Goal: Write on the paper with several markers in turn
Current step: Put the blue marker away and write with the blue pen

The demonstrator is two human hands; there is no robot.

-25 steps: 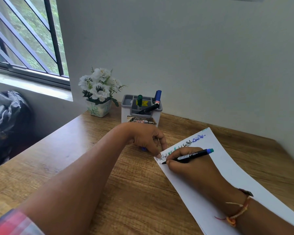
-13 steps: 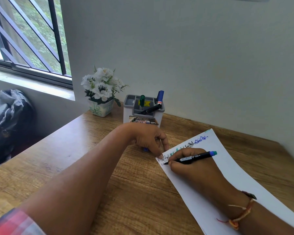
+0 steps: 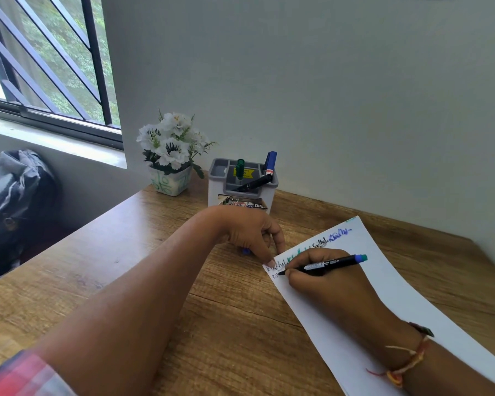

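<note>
Two hands work on a wooden desk [image 3: 126,267], and several things about them are hard to read. The writing on the paper [image 3: 397,295] runs in black, green and blue along its far end, but the words are too small and smeared to make out. A second line is just begun at the near-left corner. Under the left hand [image 3: 249,232] a small blue object [image 3: 245,250] peeks out; only its tip shows, so what it is cannot be told. The paper's near end is cut off by the bottom edge of the view, and the right forearm covers part of it.

The left hand lies palm down, fingers curled loosely, with one fingertip [image 3: 270,262] pressing the paper's left corner to the desk. The right hand [image 3: 320,281] rests on the sheet and pinches a black marker [image 3: 326,264] between thumb and fingers, the tip touching the paper at the left edge, its blue-green end pointing right and slightly up. A thread bracelet [image 3: 406,364] circles the right wrist.

Behind the left hand stands a grey pen holder [image 3: 240,195] with a green marker [image 3: 240,168], a blue marker [image 3: 270,162] and another black one leaning inside; the holder's label is partly hidden by the hand. A pot of white flowers [image 3: 170,155] stands just beside it.
</note>
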